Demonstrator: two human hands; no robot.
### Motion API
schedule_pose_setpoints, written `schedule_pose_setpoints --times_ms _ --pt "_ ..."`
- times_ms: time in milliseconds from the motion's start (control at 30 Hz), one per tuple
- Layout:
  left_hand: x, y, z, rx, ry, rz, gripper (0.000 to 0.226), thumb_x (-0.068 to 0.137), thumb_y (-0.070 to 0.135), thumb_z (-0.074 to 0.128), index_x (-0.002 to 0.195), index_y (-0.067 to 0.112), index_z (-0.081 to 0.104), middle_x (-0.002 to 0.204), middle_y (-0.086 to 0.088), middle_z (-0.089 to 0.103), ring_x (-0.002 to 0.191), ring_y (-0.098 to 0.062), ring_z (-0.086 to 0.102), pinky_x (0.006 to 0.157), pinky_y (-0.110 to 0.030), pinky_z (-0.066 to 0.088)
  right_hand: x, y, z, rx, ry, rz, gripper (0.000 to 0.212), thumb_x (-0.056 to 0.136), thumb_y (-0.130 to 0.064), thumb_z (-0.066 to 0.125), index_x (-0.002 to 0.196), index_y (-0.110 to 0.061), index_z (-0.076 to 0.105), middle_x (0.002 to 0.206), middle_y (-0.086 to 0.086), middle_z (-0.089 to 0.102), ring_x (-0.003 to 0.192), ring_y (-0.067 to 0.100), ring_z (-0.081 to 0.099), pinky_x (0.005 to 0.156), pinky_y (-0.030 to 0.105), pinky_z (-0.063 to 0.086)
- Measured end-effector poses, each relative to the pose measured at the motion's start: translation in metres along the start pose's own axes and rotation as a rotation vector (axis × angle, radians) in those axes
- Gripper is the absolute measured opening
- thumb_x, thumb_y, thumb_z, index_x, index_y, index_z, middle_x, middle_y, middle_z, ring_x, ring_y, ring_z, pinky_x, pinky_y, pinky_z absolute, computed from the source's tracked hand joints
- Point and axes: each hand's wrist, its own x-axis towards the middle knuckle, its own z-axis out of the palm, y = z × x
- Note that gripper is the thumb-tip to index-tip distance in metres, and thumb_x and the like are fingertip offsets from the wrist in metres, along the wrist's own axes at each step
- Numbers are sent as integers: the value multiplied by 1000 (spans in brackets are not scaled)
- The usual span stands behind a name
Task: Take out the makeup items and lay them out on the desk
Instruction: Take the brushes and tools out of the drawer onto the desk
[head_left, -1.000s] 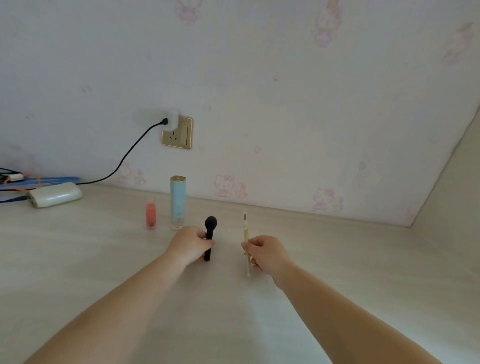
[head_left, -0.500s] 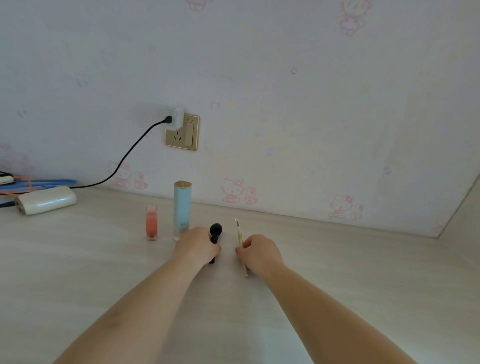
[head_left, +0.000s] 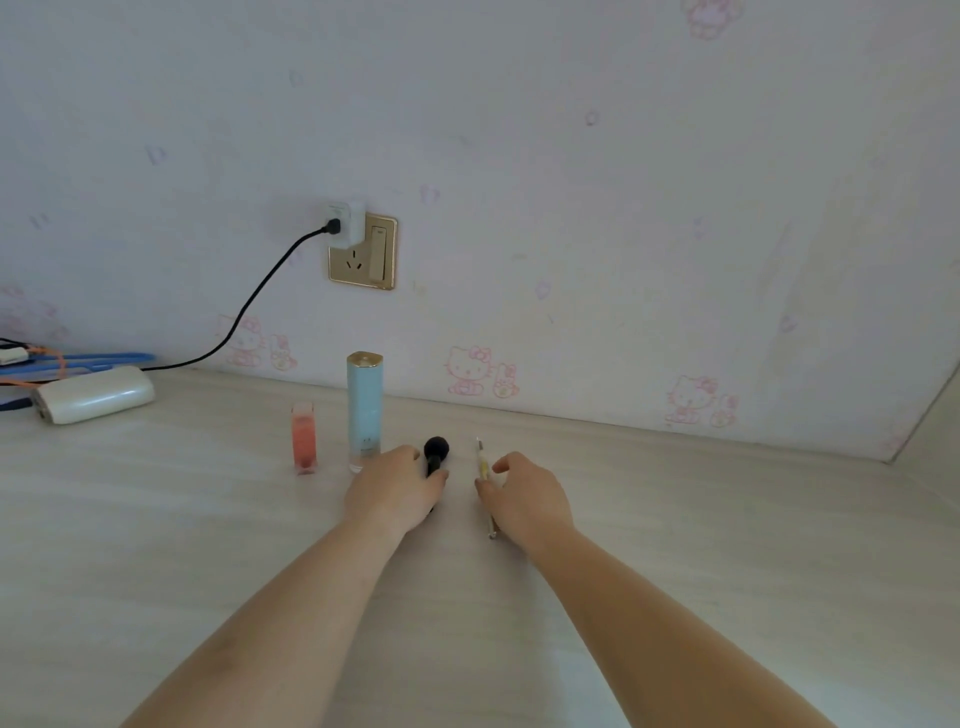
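Our left hand (head_left: 397, 488) grips the black makeup brush (head_left: 435, 454) right of the blue bottle (head_left: 364, 410); our right hand (head_left: 524, 499), fingers loosely spread, touches the yellow pencil (head_left: 484, 467) on the counter (head_left: 727, 545).

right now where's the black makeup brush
In the head view the black makeup brush lies on the desk near the middle, under the left hand, between the tall blue bottle and the thin yellow pencil.
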Motion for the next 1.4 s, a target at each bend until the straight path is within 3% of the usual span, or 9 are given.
schedule_pose_setpoints --times_ms 100,233,367,533,700,900,1000,1267,1400 --pt "-13 -2 -3 -168 23 -16 55 89 44 52 136 16 42 104 1 62 107 -24 58 88 -32 46 -14 8 -1 239 48 -12 34 90 -36 51 122 -23 51 85 -9 59 81 15 63 70 27 47" --pt "-49 3 -5 -433 68 11 51 86 31 61 132 13 48 101 0 56 97 -18 57 82 -27 44 -50 23 -14 454 33 -55 24 90 -31 54 115 -29 54 99 -9 59 87 13 64 73 24 50" --pt "-112 23 -2 -554 162 279 29 85 16 64 114 19 59 102 11 54 104 -4 55 90 -26 45 -102 63 -43 516 -21 -115 16 90 -20 58 96 -35 58 88 -11 61 71 7 62 73 24 49" --pt "-186 62 7 -435 -29 635 22 86 19 62 102 33 60 104 19 58 103 10 50 87 -9 38 -181 107 -94 516 -87 -129 14 90 -16 59 92 -30 63 83 -10 62 62 -2 61 69 14 47" --pt "-244 113 19 -369 -153 840 20 88 20 60 106 27 63 100 26 53 95 28 38 80 5 28 -257 153 -147 446 -115 -99 16 90 -17 60 92 -33 63 99 1 67 74 4 66 79 22 52" --pt "-320 174 62 -348 -376 1005 18 87 28 60 104 28 65 102 17 60 97 6 52 87 -16 41 -329 222 -185 325 -92 1 21 88 -11 62 87 -32 64 84 -6 66 77 12 65 80 30 51" --pt "-347 192 86 -228 -496 1015 17 84 31 61 99 25 64 99 9 63 96 -8 57 86 -31 46 -349 251 -188 178 -125 40 18 85 -11 64 84 -28 61 83 -5 65 81 14 61 83 31 49" --pt "-372 190 148 474 -954 801 42 85 43 61 119 18 57 114 3 61 103 -19 57 79 -28 43 -382 280 -163 -289 -537 42 22 87 -34 60 109 -33 65 104 -15 62 96 6 57 87 22 46" --pt "-376 176 177 717 -949 731 45 84 45 60 100 3 65 69 -1 52 67 -21 47 58 -28 37 -376 279 -125 -501 -771 -150 34 88 -34 60 121 -25 58 119 -7 62 108 13 55 89 24 42"
